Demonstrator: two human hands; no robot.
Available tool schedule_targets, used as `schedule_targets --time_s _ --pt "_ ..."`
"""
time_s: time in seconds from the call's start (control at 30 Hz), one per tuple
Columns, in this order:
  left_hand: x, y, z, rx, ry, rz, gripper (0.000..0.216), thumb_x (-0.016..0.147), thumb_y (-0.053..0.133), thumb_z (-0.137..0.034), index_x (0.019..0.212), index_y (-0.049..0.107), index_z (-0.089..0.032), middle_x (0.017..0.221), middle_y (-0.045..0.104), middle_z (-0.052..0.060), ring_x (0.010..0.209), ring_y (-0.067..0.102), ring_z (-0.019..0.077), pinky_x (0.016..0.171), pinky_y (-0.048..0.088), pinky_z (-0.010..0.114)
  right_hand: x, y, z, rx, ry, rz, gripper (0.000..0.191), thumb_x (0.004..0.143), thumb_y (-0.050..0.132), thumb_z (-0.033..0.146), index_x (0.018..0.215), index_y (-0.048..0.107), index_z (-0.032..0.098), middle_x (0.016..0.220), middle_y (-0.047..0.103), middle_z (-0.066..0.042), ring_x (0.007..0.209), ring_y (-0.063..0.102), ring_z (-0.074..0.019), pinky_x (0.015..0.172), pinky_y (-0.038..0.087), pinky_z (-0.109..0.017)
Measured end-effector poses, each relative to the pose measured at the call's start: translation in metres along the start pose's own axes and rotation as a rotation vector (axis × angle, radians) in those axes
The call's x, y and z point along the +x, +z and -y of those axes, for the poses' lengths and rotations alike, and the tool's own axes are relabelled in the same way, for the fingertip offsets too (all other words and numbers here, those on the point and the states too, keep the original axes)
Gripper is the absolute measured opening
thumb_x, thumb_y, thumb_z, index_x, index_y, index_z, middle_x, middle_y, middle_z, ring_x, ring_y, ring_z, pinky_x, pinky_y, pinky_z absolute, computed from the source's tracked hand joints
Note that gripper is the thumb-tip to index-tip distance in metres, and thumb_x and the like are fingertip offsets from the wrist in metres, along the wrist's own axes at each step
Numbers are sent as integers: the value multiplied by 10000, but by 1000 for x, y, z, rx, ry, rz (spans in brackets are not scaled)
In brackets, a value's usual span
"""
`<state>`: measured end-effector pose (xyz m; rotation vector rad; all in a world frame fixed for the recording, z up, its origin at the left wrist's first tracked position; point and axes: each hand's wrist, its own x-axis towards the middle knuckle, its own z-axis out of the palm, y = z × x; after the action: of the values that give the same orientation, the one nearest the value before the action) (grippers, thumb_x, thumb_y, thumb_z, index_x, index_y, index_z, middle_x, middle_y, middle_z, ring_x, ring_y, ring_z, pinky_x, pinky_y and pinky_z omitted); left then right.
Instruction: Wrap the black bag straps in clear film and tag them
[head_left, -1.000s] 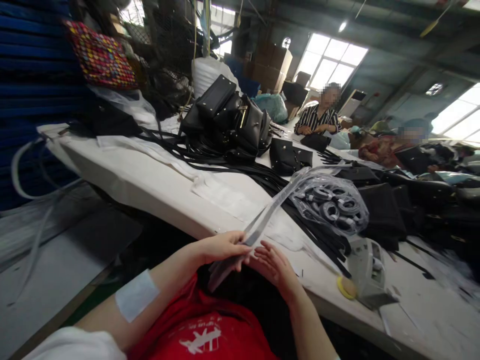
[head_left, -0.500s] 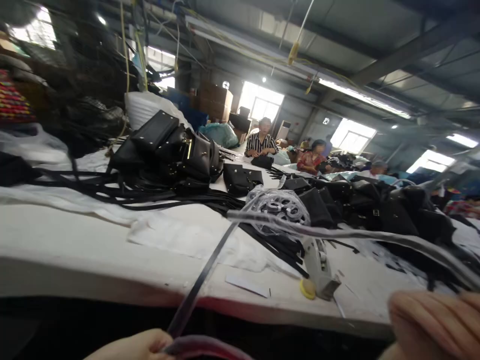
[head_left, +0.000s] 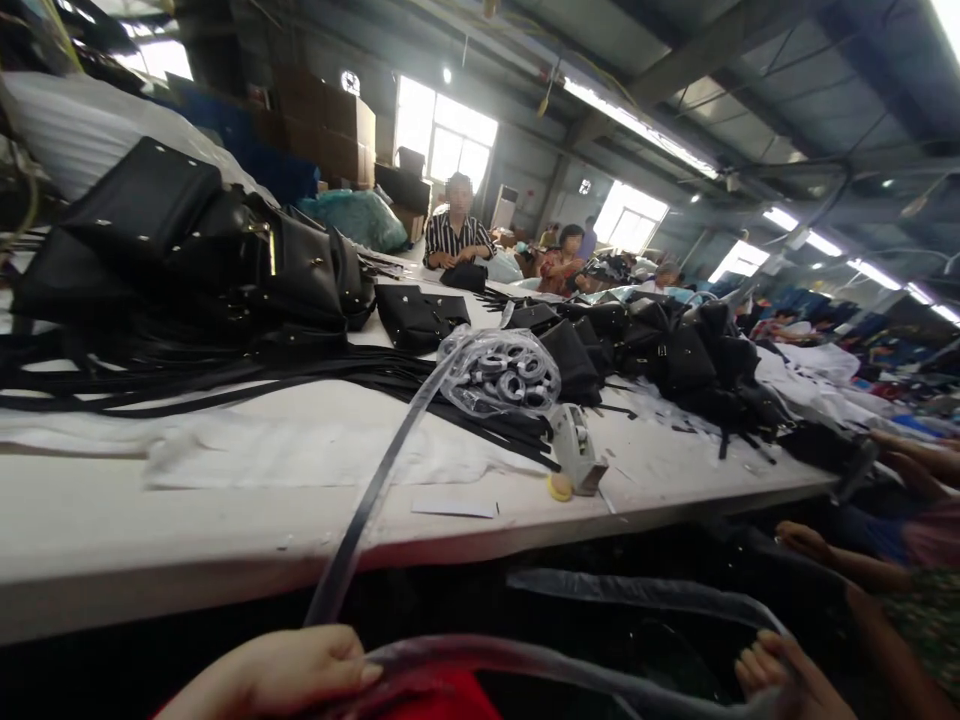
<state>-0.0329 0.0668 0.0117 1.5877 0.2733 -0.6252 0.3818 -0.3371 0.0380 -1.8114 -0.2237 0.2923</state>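
- At 9 to 10 o'clock, a pile of black bags (head_left: 150, 210) stood on the white tabletop (head_left: 255, 520); whatever lay inside them was hidden.
- At 7 o'clock, the left hand (head_left: 285, 672) was closed on a dark strip (head_left: 382, 470) in clear film. A second earlier both hands had been close together there; now they were well apart, so the strip, bunched before, spanned them in a long, slack stretch.
- At 11 o'clock, cardboard boxes (head_left: 326, 130) were stacked, contents not visible; at 10 o'clock, a blue-green sack (head_left: 356, 215) bulged, its filling unclear.
- Near the centre, a clear plastic bag (head_left: 459, 378) held dark coils (head_left: 512, 384). The strip's far length ran up from 7 o'clock to its left side; whether they touched could not be told.
- Just toward 4 o'clock from the centre sat a tape dispenser (head_left: 576, 455).
- At 3 o'clock were more black bags, contents unseen.
- At 4 o'clock, lower than half a second earlier, the right hand (head_left: 772, 675) had its fingers curled around the strip, a loose length reaching back left from it.
- Just above it was a co-worker's hand (head_left: 802, 542); its hold was unclear.
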Motion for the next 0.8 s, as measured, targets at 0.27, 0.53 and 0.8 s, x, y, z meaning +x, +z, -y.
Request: schedule_targets --time_s 0.27,0.53,0.8 --pt "44 7 -65 -27 94 70 602 847 461 -695 793 733 -162 475 542 -13 356 455 100 387 383 204 -26 117 6 -670 -338 148 670 668 628 510 1228 583 146 1291 570 -211 1241 508 -381 1043 385 -547" --pt "60 10 -80 -255 164 161 452 761 666 -607 775 708 -157 531 617 -17 410 504 123 442 432 245 -83 243 42 -621 -688 962 438 802 482 126 1189 656 234 1157 684 -79 1080 623 -239 994 456 -404" --pt "20 7 -60 -496 9 177 372 738 721 -511 703 641 -149 443 467 -38 332 424 115 343 345 230 -30 239 32 -478 -564 850 397 797 487 132 1132 690 201 1164 689 -74 1101 614 -248 1020 420 -414"
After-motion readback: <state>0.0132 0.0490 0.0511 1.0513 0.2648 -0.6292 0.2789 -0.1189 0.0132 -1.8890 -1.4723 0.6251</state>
